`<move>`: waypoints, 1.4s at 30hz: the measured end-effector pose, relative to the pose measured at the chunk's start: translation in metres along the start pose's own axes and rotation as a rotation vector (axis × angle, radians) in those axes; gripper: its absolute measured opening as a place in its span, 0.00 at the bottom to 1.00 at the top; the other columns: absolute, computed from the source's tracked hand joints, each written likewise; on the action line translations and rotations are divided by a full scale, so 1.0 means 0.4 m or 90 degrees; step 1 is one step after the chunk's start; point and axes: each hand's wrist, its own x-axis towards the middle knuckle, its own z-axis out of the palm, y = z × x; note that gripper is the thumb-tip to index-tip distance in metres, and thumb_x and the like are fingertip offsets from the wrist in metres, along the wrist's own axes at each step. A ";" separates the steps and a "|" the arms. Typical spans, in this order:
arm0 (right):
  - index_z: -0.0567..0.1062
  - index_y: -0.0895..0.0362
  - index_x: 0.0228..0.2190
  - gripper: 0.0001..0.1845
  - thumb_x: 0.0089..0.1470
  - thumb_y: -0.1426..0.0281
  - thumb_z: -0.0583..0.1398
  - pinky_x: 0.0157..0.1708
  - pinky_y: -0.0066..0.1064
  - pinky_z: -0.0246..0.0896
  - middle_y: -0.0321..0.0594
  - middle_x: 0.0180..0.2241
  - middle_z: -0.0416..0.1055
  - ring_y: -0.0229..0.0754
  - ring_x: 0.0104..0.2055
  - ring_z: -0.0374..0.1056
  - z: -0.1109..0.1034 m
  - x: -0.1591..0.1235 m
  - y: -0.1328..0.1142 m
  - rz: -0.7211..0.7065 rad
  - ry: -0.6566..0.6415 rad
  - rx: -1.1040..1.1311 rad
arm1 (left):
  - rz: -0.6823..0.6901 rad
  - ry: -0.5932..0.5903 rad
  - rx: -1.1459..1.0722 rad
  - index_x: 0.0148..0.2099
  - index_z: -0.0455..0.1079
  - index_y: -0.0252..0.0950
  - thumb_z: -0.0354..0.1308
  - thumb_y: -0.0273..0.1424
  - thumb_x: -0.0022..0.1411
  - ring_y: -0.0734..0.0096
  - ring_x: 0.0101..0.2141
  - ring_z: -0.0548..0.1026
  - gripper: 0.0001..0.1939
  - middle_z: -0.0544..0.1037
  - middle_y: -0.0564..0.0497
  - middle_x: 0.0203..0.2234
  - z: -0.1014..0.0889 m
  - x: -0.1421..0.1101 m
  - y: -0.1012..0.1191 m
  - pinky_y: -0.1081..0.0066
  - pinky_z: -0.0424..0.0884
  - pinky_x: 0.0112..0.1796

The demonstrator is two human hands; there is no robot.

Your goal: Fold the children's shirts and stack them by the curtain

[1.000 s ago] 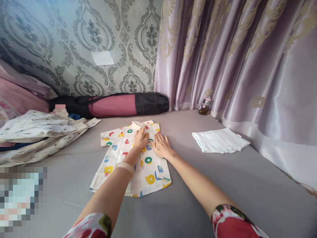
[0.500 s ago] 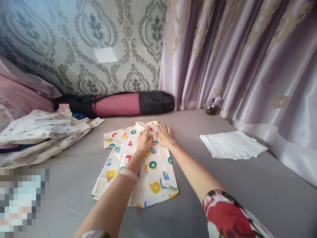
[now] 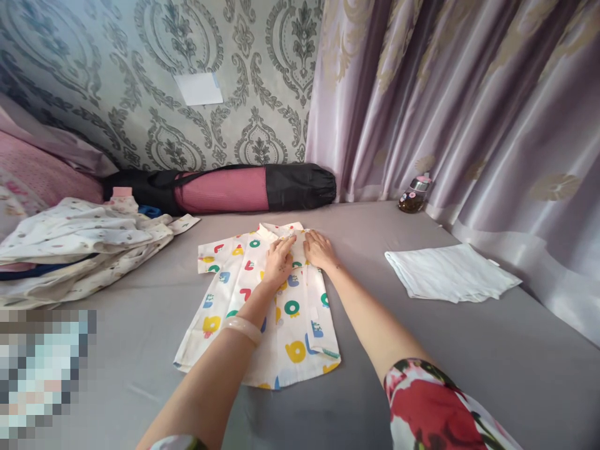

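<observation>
A white short-sleeved child's shirt [image 3: 255, 300] with colourful letter prints lies spread on the grey sheet, its collar pointing away from me. My left hand [image 3: 280, 261] rests on the upper chest just below the collar, fingers stretched out. Beside it, my right hand [image 3: 320, 251] lies flat along the shirt's right shoulder edge, also open. The sleeve on the left sticks out sideways, while on the right a strip of the side is folded inward. Part of the upper shirt is hidden under my hands.
A folded white cloth [image 3: 452, 272] lies to the right. Behind stand a bottle [image 3: 414, 195] by the curtain [image 3: 412, 94] and a pink-and-black rolled bag [image 3: 222, 189] along the wall. Heaped clothes [image 3: 79, 244] are at the left. The lower left corner is blurred out.
My right hand has slid slightly along the shirt's right shoulder, its fingers now more bent at the edge. My left hand stays on the chest. The view has shifted slightly.
</observation>
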 end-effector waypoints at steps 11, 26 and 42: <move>0.65 0.47 0.62 0.32 0.58 0.76 0.49 0.61 0.37 0.52 0.25 0.66 0.58 0.46 0.63 0.56 -0.038 0.046 0.082 -0.014 -0.044 0.095 | 0.011 -0.095 0.021 0.54 0.75 0.43 0.49 0.22 0.55 0.57 0.55 0.68 0.27 0.78 0.49 0.51 -0.026 -0.003 0.052 0.52 0.60 0.57; 0.71 0.48 0.58 0.27 0.59 0.74 0.51 0.57 0.34 0.56 0.32 0.61 0.66 0.47 0.60 0.62 -0.068 0.061 0.044 0.001 -0.071 0.090 | -0.061 -0.046 -0.165 0.54 0.66 0.36 0.45 0.25 0.59 0.63 0.49 0.75 0.21 0.80 0.47 0.44 -0.030 0.007 0.040 0.60 0.64 0.56; 0.47 0.71 0.67 0.37 0.66 0.59 0.41 0.68 0.43 0.28 0.52 0.71 0.38 0.49 0.72 0.33 0.025 -0.001 -0.126 0.090 -0.039 -0.005 | -0.089 0.101 -0.156 0.60 0.57 0.34 0.47 0.22 0.52 0.57 0.54 0.69 0.31 0.72 0.40 0.51 0.000 0.002 -0.013 0.53 0.61 0.58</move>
